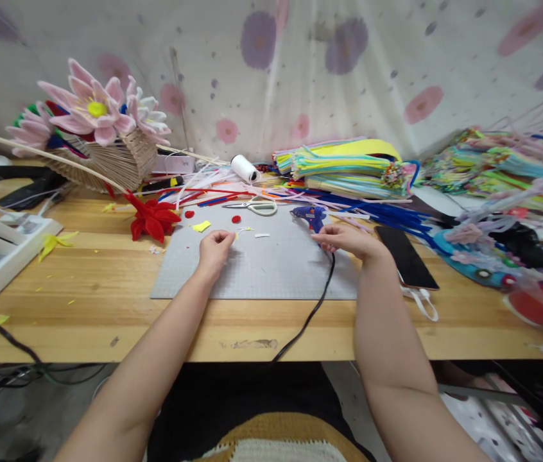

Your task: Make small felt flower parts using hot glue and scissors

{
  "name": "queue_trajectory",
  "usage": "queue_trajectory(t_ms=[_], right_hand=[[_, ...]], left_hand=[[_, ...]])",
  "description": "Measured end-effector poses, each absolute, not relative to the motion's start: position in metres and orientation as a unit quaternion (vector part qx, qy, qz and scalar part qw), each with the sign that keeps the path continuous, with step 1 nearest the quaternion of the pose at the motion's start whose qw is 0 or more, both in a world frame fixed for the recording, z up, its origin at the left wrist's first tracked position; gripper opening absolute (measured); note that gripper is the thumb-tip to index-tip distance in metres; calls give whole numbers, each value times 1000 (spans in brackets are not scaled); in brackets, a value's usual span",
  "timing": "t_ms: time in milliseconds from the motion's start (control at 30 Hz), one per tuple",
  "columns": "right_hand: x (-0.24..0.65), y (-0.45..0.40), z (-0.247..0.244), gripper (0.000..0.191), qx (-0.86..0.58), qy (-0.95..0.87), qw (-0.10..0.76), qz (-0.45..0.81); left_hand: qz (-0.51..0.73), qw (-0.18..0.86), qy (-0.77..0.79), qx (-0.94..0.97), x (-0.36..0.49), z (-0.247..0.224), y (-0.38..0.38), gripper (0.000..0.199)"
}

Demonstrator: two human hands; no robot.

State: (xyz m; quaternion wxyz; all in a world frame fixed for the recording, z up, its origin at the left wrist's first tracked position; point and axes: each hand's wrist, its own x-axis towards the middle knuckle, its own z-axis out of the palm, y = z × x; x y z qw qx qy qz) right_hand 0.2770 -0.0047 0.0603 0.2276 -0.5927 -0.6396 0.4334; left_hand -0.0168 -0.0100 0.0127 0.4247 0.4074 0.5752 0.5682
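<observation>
My left hand (215, 252) is closed in a pinch over the left part of the grey cutting mat (262, 276); a tiny pale piece shows at its fingertips, too small to name. My right hand (343, 239) is at the handle of the blue glue gun (310, 216), its fingers closed round the handle's lower end. The gun's nozzle points left, and a black cord (317, 308) runs from it over the table edge. Scissors (257, 206), red dots (236, 219), a yellow scrap (201, 226) and a white strip (262, 235) lie on the mat.
A red flower (151, 218) lies left of the mat, below pink flowers (93, 106) in a woven holder. Behind the mat are a thread spool (244, 169) and bundled pipe cleaners (348, 168). A phone (406, 256) lies right, a power strip (6, 256) left.
</observation>
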Motion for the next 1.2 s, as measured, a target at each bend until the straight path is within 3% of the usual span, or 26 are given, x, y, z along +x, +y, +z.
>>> queue_trajectory(t_ms=[100,200,367,533,767,967,1200], right_hand=[[282,9,43,42,-682,-612,308,254],[271,24,30,47,-717,-590,331,169],[250,31,17,36,-717,-585,326,194],[219,14,31,42,-549,-551,506,372],[178,-9,36,40,-436,-570,398,571],[176,-4,21,35,-449,-591,384,550],[177,-7,27,42,-489,-642,356,472]], left_hand=[[561,423,582,409,-16,13,-10,13],[554,427,590,403,-17,15,-11,12],[554,434,588,399,-17,16,-11,13],[565,433,585,389,-17,15,-9,12],[587,414,581,383,-21,8,-7,15],[594,414,575,380,-21,7,-7,16],[592,410,583,375,-20,11,-8,11]])
